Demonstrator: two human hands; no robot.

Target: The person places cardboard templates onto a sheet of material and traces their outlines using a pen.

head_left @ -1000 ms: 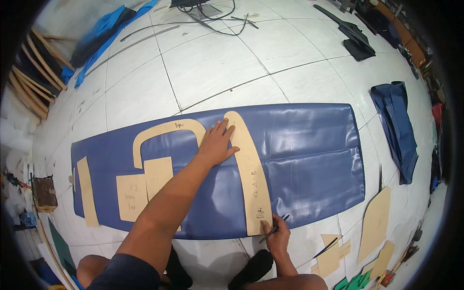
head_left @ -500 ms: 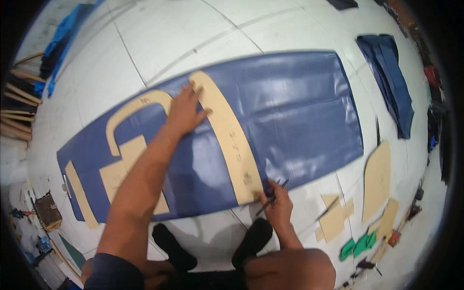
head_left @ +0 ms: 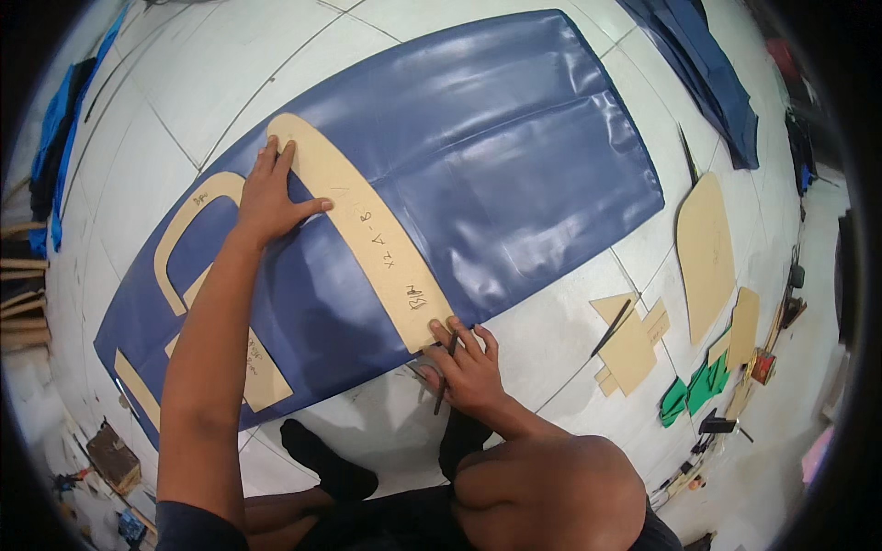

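A long, curved tan card pattern piece (head_left: 367,239) with handwriting lies across a glossy blue sheet (head_left: 524,156) on the floor. My left hand (head_left: 276,197) is spread at its rounded far end, fingertips touching its edge and thumb pointing right. At the square near end, my right hand (head_left: 470,369) rests its fingertips on the card while gripping a thin dark pen (head_left: 446,381). A U-shaped card piece (head_left: 168,241) and a stepped card piece (head_left: 268,376), partly hidden by my left forearm, lie to the left. A narrow card strip (head_left: 138,390) sits at the sheet's left end.
More card pieces (head_left: 707,257) lie on the tiled floor to the right, near scissors (head_left: 614,329) and green scraps (head_left: 698,386). Folded dark blue material (head_left: 703,64) lies at the far right. My dark-socked foot (head_left: 326,459) is by the sheet's near edge.
My right hand has come onto the near end of the long card piece, the pen now more upright in it. My left hand stays at the far end. The whole view has shifted.
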